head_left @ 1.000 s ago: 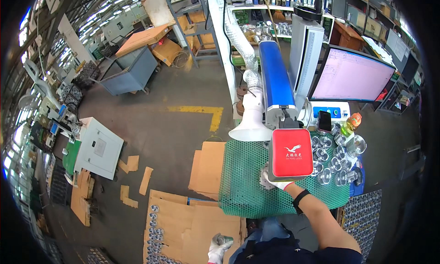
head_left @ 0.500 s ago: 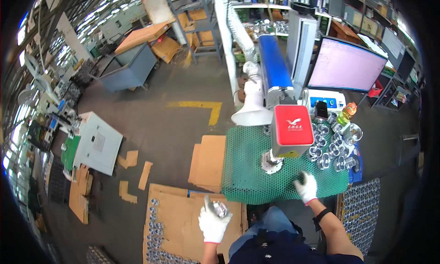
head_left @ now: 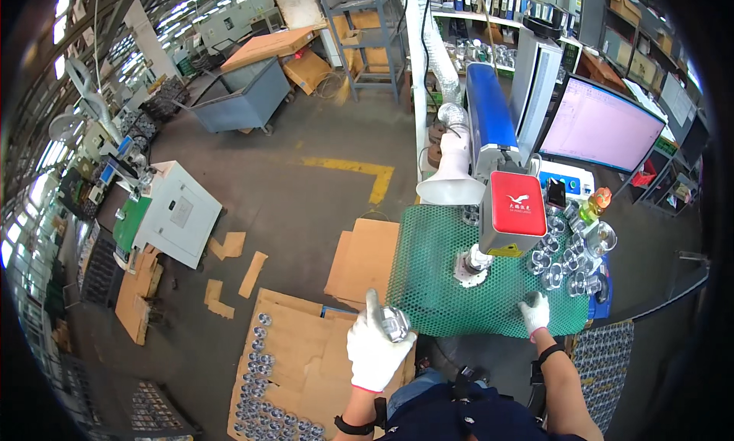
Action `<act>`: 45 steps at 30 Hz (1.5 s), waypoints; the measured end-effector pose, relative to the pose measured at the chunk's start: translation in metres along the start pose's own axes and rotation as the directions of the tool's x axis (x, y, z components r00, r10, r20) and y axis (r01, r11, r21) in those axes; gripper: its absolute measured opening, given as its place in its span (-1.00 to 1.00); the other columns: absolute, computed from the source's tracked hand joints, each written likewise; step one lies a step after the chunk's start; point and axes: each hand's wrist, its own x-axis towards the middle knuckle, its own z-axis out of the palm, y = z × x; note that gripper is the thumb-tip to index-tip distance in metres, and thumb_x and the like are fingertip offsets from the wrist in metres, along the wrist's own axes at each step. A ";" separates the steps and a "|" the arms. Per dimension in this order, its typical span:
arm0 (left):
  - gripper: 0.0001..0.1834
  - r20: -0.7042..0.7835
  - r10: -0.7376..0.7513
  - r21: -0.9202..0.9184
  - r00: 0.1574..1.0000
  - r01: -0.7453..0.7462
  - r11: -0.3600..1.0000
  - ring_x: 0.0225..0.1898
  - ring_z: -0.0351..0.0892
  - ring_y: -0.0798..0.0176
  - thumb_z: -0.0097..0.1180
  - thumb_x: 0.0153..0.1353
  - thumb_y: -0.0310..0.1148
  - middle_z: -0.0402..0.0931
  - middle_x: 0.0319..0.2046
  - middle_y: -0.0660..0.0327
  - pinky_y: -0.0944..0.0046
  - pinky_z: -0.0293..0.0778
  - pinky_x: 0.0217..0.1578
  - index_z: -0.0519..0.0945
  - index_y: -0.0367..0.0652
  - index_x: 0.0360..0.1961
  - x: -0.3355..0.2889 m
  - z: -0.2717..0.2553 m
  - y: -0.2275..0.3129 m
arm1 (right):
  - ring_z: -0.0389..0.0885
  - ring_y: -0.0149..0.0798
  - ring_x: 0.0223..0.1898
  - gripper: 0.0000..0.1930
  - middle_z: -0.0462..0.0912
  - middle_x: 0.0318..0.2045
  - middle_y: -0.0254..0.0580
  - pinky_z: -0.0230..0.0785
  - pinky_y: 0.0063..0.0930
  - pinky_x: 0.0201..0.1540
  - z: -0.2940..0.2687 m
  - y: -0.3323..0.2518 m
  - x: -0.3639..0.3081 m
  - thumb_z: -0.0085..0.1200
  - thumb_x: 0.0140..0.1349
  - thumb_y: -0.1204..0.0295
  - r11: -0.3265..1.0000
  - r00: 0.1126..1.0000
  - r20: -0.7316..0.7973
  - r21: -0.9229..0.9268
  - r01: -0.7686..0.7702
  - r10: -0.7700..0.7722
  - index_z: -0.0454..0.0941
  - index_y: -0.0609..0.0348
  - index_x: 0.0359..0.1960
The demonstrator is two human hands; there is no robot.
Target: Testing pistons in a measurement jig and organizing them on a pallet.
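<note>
Closest in, the left hand (head_left: 378,351), in a white knitted glove, grips a shiny, rounded metal part (head_left: 395,324), one digit upright beside it, above a flat cardboard sheet (head_left: 317,349). Small, glossy metal pieces (head_left: 265,406) line that sheet's left side. The right hand (head_left: 534,312), also gloved, rests at the near edge of a green honeycomb-textured mat (head_left: 428,288); whether its fingers pinch anything, I cannot tell. Farther in, a pale, disc-based metal fixture (head_left: 472,266) stands below a boxy, red-topped head (head_left: 514,208), which overhangs the mat. Clear-looking, reflective cylindrical parts (head_left: 552,276) crowd the mat's right side. Beyond are a smooth white funnel hood (head_left: 451,185), a phone (head_left: 556,193), a long blue housing (head_left: 489,112) and a flat monitor (head_left: 602,123).
</note>
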 end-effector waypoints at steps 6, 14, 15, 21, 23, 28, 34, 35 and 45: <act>0.18 0.051 0.065 0.054 0.997 -0.068 0.996 -0.16 0.57 -0.15 0.48 -0.24 -0.15 0.52 -0.14 -0.08 -0.08 0.52 -0.11 0.14 -0.23 0.43 0.010 -0.002 0.017 | 0.55 -0.12 -0.24 -0.60 0.54 -0.25 -0.06 0.43 -0.28 -0.11 0.005 0.024 0.013 0.35 -0.05 0.38 0.986 0.990 0.036 0.088 -0.139 0.136 0.58 0.21 -0.15; 0.15 0.091 0.104 0.047 0.990 -0.109 0.993 -0.11 0.56 -0.18 0.47 -0.25 -0.17 0.52 -0.11 -0.10 -0.10 0.51 -0.08 0.17 -0.24 0.41 0.007 0.012 0.017 | 0.59 -0.04 -0.17 -0.63 0.58 -0.23 -0.04 0.45 -0.25 -0.07 -0.002 0.011 0.014 0.36 -0.03 0.38 0.991 0.991 0.039 0.036 -0.127 0.125 0.59 0.16 -0.15; 0.14 0.068 0.119 0.058 0.991 -0.123 0.991 -0.10 0.56 -0.19 0.47 -0.25 -0.17 0.52 -0.10 -0.10 -0.10 0.51 -0.08 0.17 -0.25 0.41 0.006 0.011 0.017 | 0.59 -0.05 -0.17 -0.63 0.58 -0.23 -0.04 0.45 -0.25 -0.06 -0.003 0.008 0.014 0.36 -0.03 0.38 0.990 0.990 0.038 0.036 -0.134 0.133 0.59 0.16 -0.16; 0.16 0.076 0.084 -0.027 0.994 -0.082 0.996 -0.16 0.60 -0.07 0.50 -0.21 -0.19 0.55 -0.11 -0.02 0.00 0.54 -0.11 0.13 -0.23 0.42 -0.012 0.028 -0.008 | 0.54 0.13 -0.03 -0.65 0.56 -0.12 0.08 0.43 -0.10 0.07 -0.005 -0.037 -0.017 0.26 0.00 0.30 0.980 0.999 0.031 -0.201 -0.018 0.025 0.62 0.09 -0.14; 0.10 0.167 0.033 -0.473 0.985 0.051 0.879 -0.19 0.62 0.02 0.49 -0.15 -0.23 0.57 -0.12 0.03 0.10 0.55 -0.13 0.15 -0.24 0.41 -0.017 0.056 -0.033 | 0.56 0.14 -0.02 -0.60 0.61 -0.08 0.11 0.42 -0.08 0.10 -0.004 -0.067 -0.052 0.24 0.03 0.28 0.988 0.976 0.166 -0.042 0.149 -0.140 0.62 0.15 -0.07; -0.26 0.697 -0.165 -0.661 0.698 0.714 0.230 -0.08 0.60 0.28 0.29 0.18 -0.40 0.60 -0.10 0.14 0.26 0.53 -0.06 0.24 -0.27 0.35 -0.033 0.130 -0.086 | 0.56 -0.33 0.09 -0.51 0.64 0.05 -0.21 0.39 -0.44 0.22 0.006 -0.165 -0.108 0.24 0.28 0.37 0.843 0.302 0.896 0.421 -0.335 -0.327 0.47 0.18 0.24; -0.60 0.646 -0.140 -0.763 0.750 0.637 -0.111 -0.06 0.64 0.15 0.12 0.34 -0.31 0.60 -0.05 0.14 0.01 0.59 -0.03 0.45 -0.18 0.17 -0.020 0.155 -0.077 | 0.62 -0.40 -0.07 -0.55 0.64 -0.07 -0.26 0.50 -0.44 0.05 0.030 -0.222 -0.092 0.08 0.35 0.49 0.577 0.120 0.936 0.301 -0.760 -0.331 0.41 0.20 0.28; -0.49 0.639 -0.179 -0.767 0.748 0.636 -0.085 0.03 0.60 0.14 0.14 0.35 -0.24 0.55 0.04 0.08 0.03 0.54 0.01 0.40 -0.19 0.26 -0.017 0.158 -0.077 | 0.58 -0.37 0.04 -0.56 0.61 0.09 -0.23 0.44 -0.40 0.10 0.026 -0.236 -0.080 0.10 0.33 0.43 0.688 0.073 0.958 0.251 -0.681 -0.278 0.46 0.19 0.25; -0.36 0.510 -0.370 -0.747 0.776 0.613 0.255 0.19 0.45 0.20 0.24 0.29 -0.28 0.47 0.18 0.08 0.25 0.38 0.19 0.36 -0.29 0.32 -0.020 0.169 -0.092 | 0.69 -0.02 -0.19 -0.75 0.73 -0.26 -0.05 0.49 -0.12 -0.11 0.136 -0.277 0.086 0.01 0.19 0.28 0.605 0.637 0.569 -0.281 0.745 -0.520 0.67 0.04 -0.20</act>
